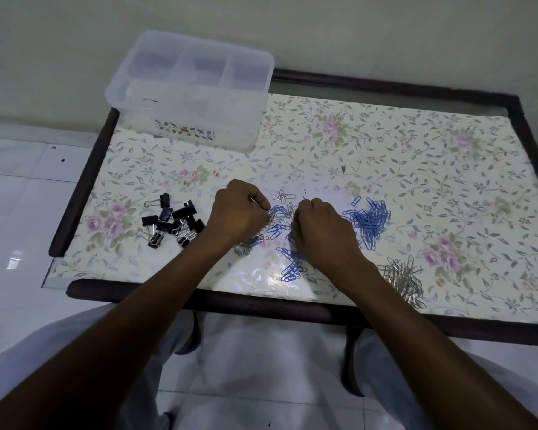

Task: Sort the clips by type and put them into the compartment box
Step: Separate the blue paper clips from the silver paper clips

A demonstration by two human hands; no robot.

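Both hands [238, 209] [319, 226] picking thru mixed clips [280, 218].

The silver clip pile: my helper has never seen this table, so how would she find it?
Start at the floral table and go to its near right edge. The silver clip pile lies there, right of the right hand. Unlike the blue clip heap behind it, it is bare metal.

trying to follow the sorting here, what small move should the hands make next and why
Probably lift the left hand with the silver clip it seems to pinch out of the mixed pile and carry it to the silver pile at the near right. Blue and silver clips still lie mingled between both hands, while the blue pile and black binder clips already sit apart.
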